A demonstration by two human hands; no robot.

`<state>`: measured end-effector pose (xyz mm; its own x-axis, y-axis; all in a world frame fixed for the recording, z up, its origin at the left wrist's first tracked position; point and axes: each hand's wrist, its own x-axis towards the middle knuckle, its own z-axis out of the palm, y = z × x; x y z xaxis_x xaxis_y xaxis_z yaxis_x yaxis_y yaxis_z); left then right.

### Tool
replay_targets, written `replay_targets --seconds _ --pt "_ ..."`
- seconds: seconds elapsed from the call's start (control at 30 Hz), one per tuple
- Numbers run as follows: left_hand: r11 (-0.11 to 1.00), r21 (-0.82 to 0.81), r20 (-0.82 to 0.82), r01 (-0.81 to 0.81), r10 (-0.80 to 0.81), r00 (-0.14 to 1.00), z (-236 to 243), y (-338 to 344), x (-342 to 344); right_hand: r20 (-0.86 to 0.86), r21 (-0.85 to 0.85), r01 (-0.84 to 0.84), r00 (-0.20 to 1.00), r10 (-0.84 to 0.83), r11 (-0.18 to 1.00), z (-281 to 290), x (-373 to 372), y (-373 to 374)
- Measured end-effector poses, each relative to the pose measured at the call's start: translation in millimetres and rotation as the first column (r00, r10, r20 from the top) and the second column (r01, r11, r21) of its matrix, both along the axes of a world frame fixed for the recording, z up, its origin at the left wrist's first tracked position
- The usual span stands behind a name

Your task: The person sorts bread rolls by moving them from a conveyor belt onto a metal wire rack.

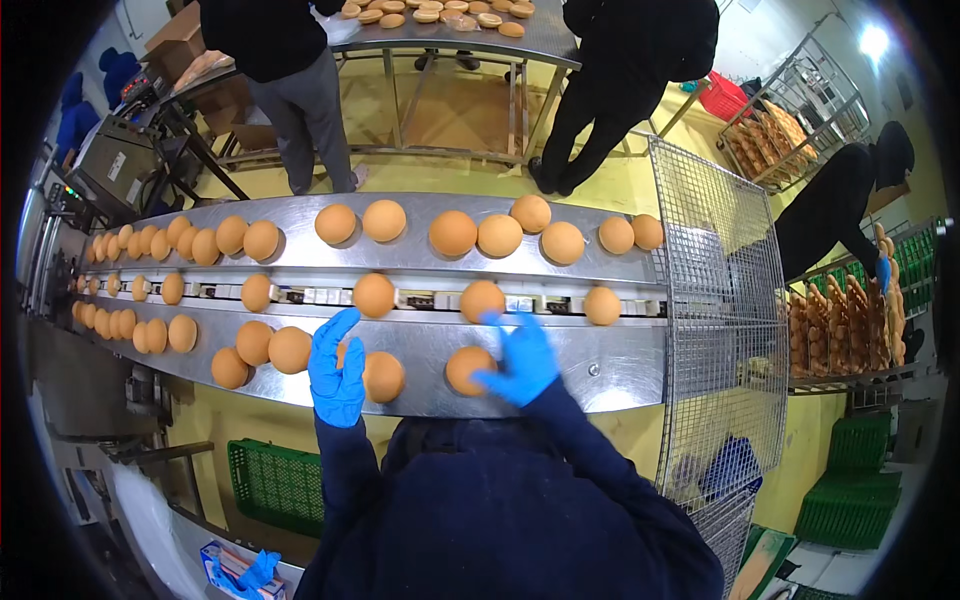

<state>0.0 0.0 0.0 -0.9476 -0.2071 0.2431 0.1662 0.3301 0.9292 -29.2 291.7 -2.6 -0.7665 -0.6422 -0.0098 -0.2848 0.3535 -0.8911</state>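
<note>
Round golden-brown buns lie along a long steel conveyor table point(630, 375). My left hand point(338, 375), in a blue glove, is at the near ledge with its fingers apart. One bun is partly hidden behind its fingers, and another bun point(384, 378) lies just right of it. My right hand point(528, 362), also blue-gloved and slightly blurred, has its fingers spread. Its thumb reaches the right edge of a bun point(468, 371) on the near ledge; whether it presses on it I cannot tell. Beyond that hand, a bun point(482, 301) sits in the central conveyor channel point(540, 304).
A wire mesh guard point(715, 300) crosses the table's right end. Two people stand at a far table point(550, 45) bearing more buns. Another person, at right, reaches to a bun rack point(840, 330). A green crate point(275, 485) lies below left.
</note>
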Motion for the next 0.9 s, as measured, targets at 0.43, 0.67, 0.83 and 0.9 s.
replay_targets --seconds 0.43,0.67,0.83,0.9 --pt "0.941 -0.159 -0.033 0.299 -0.308 0.951 3 58 -27 -0.62 0.103 0.99 0.139 -0.772 0.096 -77 -27 145" --pt "0.809 -0.202 -0.043 0.552 -0.57 0.82 20 109 -51 -0.679 0.371 0.925 0.33 -0.656 0.081 -69 -93 201" --pt "0.746 -0.241 0.005 0.621 -0.639 0.769 25 124 -48 -0.704 0.569 0.806 0.579 -0.412 0.162 -24 -166 235" --pt "0.756 -0.219 0.016 0.617 -0.63 0.777 20 125 -44 -0.604 0.697 0.697 0.698 -0.385 0.169 -25 -171 252"
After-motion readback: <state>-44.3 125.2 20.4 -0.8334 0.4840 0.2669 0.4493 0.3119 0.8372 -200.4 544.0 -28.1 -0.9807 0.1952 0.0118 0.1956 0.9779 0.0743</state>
